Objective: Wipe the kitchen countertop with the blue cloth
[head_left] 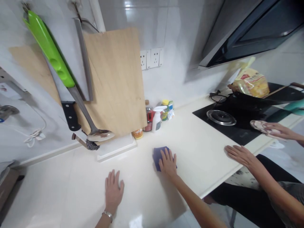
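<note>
My right hand [168, 165] holds a folded purple cloth [156, 158] against the white countertop [142, 193], with its palm down and fingers over the cloth. To the left, my left hand [113, 191] lies flat on the counter with its fingers stretched out and nothing in it. A metal bracelet is on that wrist. Behind the cloth, near the wall, stands a white spray bottle [156, 119]. Beside it are a dark sauce bottle [148, 117] and a yellow-capped container [165, 109].
A co-worker at the right rests one hand [239, 155] on the counter edge and holds a pale rag [259, 126] over the black stove [242, 134]. A green-handled ladle [51, 57], a cleaver [71, 115] and a wooden cutting board [116, 85] hang at the left. A range hood [251, 31] juts out above.
</note>
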Demonstrator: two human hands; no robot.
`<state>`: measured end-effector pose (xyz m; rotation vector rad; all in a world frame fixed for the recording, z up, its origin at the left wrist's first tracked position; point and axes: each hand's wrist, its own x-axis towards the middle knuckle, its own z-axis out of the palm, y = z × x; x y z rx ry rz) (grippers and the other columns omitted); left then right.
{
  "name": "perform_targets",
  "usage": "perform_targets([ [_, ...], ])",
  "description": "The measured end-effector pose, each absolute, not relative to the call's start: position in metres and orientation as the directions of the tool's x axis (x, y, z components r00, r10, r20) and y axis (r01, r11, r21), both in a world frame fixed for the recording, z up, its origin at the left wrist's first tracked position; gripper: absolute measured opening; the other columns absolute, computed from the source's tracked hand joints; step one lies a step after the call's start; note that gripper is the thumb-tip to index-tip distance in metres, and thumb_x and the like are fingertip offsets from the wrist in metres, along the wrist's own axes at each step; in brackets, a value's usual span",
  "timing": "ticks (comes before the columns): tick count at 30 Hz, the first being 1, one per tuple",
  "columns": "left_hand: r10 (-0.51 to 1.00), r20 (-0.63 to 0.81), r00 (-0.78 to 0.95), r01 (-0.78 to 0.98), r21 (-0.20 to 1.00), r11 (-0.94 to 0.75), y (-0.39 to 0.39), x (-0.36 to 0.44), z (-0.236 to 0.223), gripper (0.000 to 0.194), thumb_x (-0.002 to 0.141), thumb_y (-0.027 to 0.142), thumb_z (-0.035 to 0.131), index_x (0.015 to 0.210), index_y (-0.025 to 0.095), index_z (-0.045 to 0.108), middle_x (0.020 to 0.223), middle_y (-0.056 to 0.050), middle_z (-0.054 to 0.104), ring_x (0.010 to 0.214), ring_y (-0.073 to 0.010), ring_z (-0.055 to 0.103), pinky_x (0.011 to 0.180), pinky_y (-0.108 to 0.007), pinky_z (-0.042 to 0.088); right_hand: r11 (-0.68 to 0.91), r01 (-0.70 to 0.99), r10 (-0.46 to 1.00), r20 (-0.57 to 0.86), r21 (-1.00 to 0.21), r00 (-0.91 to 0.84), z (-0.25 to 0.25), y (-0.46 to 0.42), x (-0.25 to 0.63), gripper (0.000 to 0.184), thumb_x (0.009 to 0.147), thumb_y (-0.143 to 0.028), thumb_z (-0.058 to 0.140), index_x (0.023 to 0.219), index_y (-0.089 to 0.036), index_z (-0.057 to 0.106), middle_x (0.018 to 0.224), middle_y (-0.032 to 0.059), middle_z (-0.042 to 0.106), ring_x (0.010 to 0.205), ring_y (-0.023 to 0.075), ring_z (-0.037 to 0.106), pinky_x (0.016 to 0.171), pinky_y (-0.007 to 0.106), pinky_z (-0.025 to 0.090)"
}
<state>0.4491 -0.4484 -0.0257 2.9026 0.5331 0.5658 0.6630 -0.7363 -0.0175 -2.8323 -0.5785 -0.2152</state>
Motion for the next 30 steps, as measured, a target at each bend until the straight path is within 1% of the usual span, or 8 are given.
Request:
perform_targets([
  [2, 0.363, 0.335, 0.869, 0.313, 0.196, -0.929, -0.449, 0.449, -0.025, 0.051, 0.099, 0.035, 0.042, 0.147, 0.02, 0.051, 0.159, -0.014, 0.041, 0.15, -0.031, 0.032, 0.122, -0.056, 0.028, -0.932, 0.3, 0.275, 0.145, -0.202, 0.951, -0.021, -0.727, 0.658, 0.062, 0.099, -0.042, 0.027, 0.156, -0.018, 0.033, 0.165, 0.0147, 0.026, 0.153, 0.0414, 0.017, 0.12, 0.071, 0.016],
  [4, 0.36, 0.334, 0.871, 0.308, 0.198, -0.931, -0.449, 0.449, -0.025, 0.051, 0.099, 0.035, 0.043, 0.147, 0.02, 0.05, 0.16, -0.014, 0.04, 0.151, -0.0315, 0.031, 0.122, -0.057, 0.027, -0.944, 0.282, 0.263, 0.125, -0.173, 0.957, -0.025, -0.719, 0.657, 0.063, 0.098, -0.044, 0.031, 0.156, -0.019, 0.033, 0.166, 0.0159, 0.023, 0.153, 0.045, 0.015, 0.119, 0.074, 0.013],
  [6, 0.356, 0.337, 0.871, 0.302, 0.204, -0.931, -0.448, 0.449, -0.025, 0.052, 0.098, 0.034, 0.043, 0.148, 0.019, 0.05, 0.16, -0.014, 0.04, 0.151, -0.0315, 0.031, 0.122, -0.057, 0.027, -0.943, 0.297, 0.281, 0.119, -0.15, 0.952, -0.027, -0.711, 0.662, 0.064, 0.097, -0.045, 0.034, 0.156, -0.02, 0.032, 0.167, 0.0167, 0.02, 0.153, 0.0465, 0.013, 0.118, 0.074, 0.01],
  [11, 0.362, 0.33, 0.872, 0.311, 0.197, -0.93, -0.448, 0.45, -0.025, 0.051, 0.098, 0.033, 0.043, 0.148, 0.02, 0.05, 0.16, -0.014, 0.04, 0.151, -0.0319, 0.031, 0.121, -0.058, 0.028, -0.925, 0.344, 0.336, 0.075, -0.164, 0.939, -0.024, -0.686, 0.689, 0.065, 0.097, -0.049, 0.034, 0.157, -0.023, 0.031, 0.167, 0.015, 0.02, 0.153, 0.0454, 0.014, 0.119, 0.072, 0.013],
  [15, 0.353, 0.3, 0.886, 0.311, 0.18, -0.933, -0.449, 0.45, -0.021, 0.052, 0.099, 0.032, 0.043, 0.148, 0.019, 0.049, 0.161, -0.015, 0.039, 0.151, -0.0321, 0.03, 0.122, -0.058, 0.028, -0.936, 0.302, 0.294, 0.073, -0.181, 0.953, -0.021, -0.653, 0.717, 0.064, 0.098, -0.047, 0.031, 0.157, -0.022, 0.03, 0.167, 0.0155, 0.02, 0.153, 0.0449, 0.013, 0.118, 0.073, 0.013],
  [19, 0.364, 0.289, 0.885, 0.322, 0.185, -0.929, -0.45, 0.45, -0.018, 0.052, 0.098, 0.032, 0.045, 0.149, 0.021, 0.048, 0.161, -0.013, 0.039, 0.152, -0.031, 0.029, 0.122, -0.058, 0.028, -0.937, 0.286, 0.28, 0.057, -0.2, 0.958, -0.022, -0.624, 0.738, 0.064, 0.098, -0.046, 0.028, 0.157, -0.022, 0.028, 0.167, 0.0157, 0.019, 0.153, 0.0445, 0.012, 0.117, 0.074, 0.01],
  [25, 0.369, 0.267, 0.89, 0.324, 0.195, -0.925, -0.451, 0.449, -0.017, 0.053, 0.098, 0.031, 0.046, 0.15, 0.021, 0.047, 0.162, -0.012, 0.036, 0.153, -0.0298, 0.027, 0.124, -0.056, 0.025, -0.908, 0.367, 0.365, 0.051, -0.202, 0.93, -0.025, -0.616, 0.754, 0.066, 0.098, -0.049, 0.028, 0.158, -0.023, 0.027, 0.169, 0.0115, 0.016, 0.154, 0.0417, 0.009, 0.12, 0.069, 0.011],
  [30, 0.361, 0.261, 0.895, 0.319, 0.19, -0.928, -0.45, 0.45, -0.017, 0.053, 0.098, 0.031, 0.046, 0.15, 0.02, 0.046, 0.162, -0.013, 0.036, 0.154, -0.0303, 0.025, 0.124, -0.057, 0.024, -0.886, 0.406, 0.401, 0.069, -0.224, 0.913, -0.022, -0.613, 0.763, 0.066, 0.097, -0.05, 0.027, 0.157, -0.023, 0.03, 0.168, 0.0119, 0.019, 0.154, 0.0422, 0.011, 0.119, 0.069, 0.013],
])
